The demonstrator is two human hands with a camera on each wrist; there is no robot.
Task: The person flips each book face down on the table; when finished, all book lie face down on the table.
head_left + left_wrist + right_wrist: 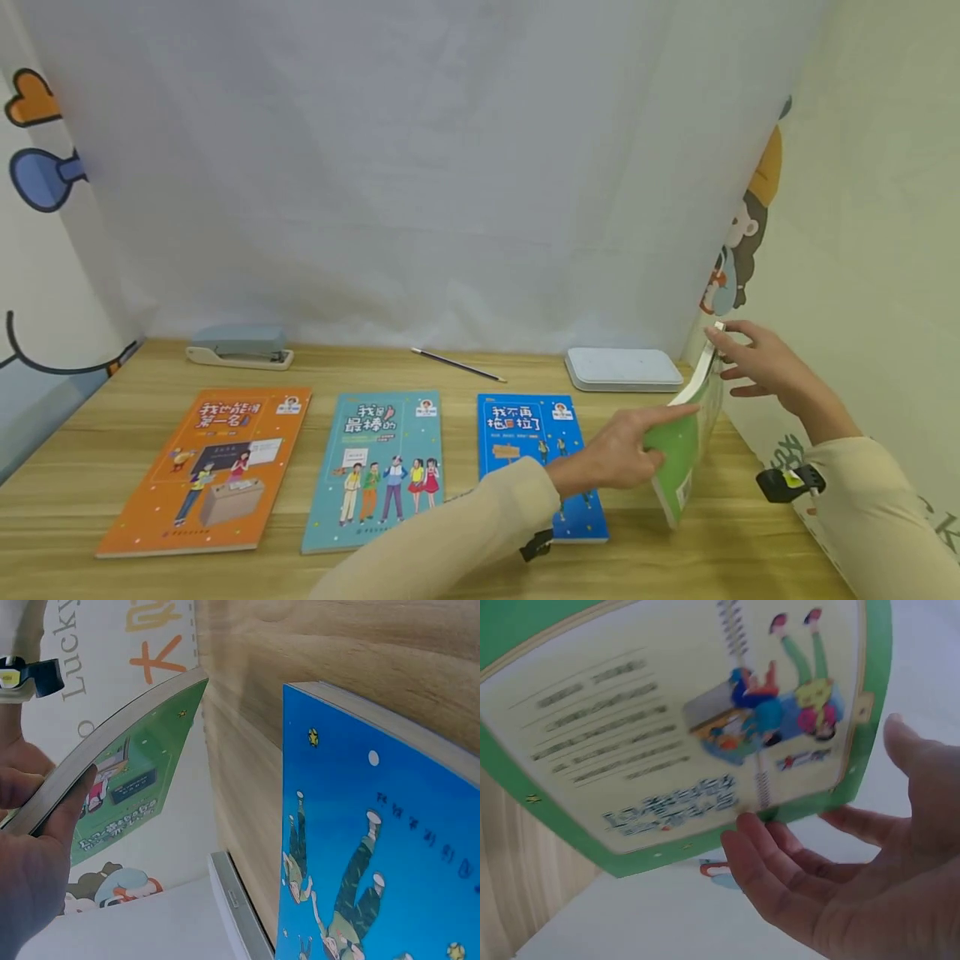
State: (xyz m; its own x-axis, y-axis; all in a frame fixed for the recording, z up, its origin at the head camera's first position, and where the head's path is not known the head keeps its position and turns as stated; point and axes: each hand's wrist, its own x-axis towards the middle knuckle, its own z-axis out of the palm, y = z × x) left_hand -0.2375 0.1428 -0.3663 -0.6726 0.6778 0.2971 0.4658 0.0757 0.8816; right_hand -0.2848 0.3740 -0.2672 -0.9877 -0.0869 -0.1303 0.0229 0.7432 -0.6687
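A green paperback book point(678, 442) stands tilted above the right side of the table. My left hand point(618, 450) pinches its page edge, the index finger stretched along it; in the left wrist view the same hand point(30, 889) grips the edge between thumb and fingers. Around the far top corner is my right hand point(765, 367), its fingers spread and loosely bent. The right wrist view has the book's back cover point(652, 727) facing it, with the right hand's fingertips point(746, 825) at the border and the thumb apart from the cover.
An orange book point(225, 475), a teal book point(375, 467) and a blue book point(525, 425) lie in a row, the blue one partly under my left forearm. Behind them are a stapler point(240, 343), a pencil point(457, 365) and a pale case point(624, 369). A wall point(862, 250) borders the right side.
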